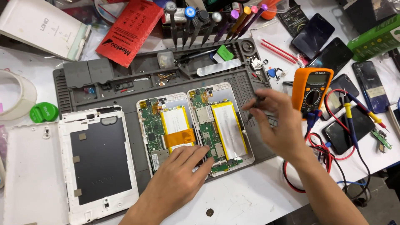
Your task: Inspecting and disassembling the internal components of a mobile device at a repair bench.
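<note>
Right hand [277,127] pinched shut around a thin dark pointed tool [255,107], grip closed between thumb and fingertips, tip hanging just above the right edge of the right-hand opened white tablet with green circuit board and silver yellow-edged battery [221,127]. Hand blurred, wrist bent down, forearm running off to the lower right. Left hand [179,177] laid flat, palm down, fingers together and holding nothing, fingertips pressing the lower edges of both boards where the right-hand tablet meets the left-hand opened white tablet with orange tape across its battery [166,129]. Both tablets side by side on a grey silicone repair mat with moulded compartments [100,77]. Left of them, a detached white tablet back cover with a dark inner panel [98,160]. Just right of the tool hand, an orange multimeter [311,87] with red and black leads [329,146] looping over the white worktop [241,200]. Behind, a row of screwdrivers with coloured caps [216,23] standing in the mat's rear slots; several dark phones [329,46] lying at the far right.
</note>
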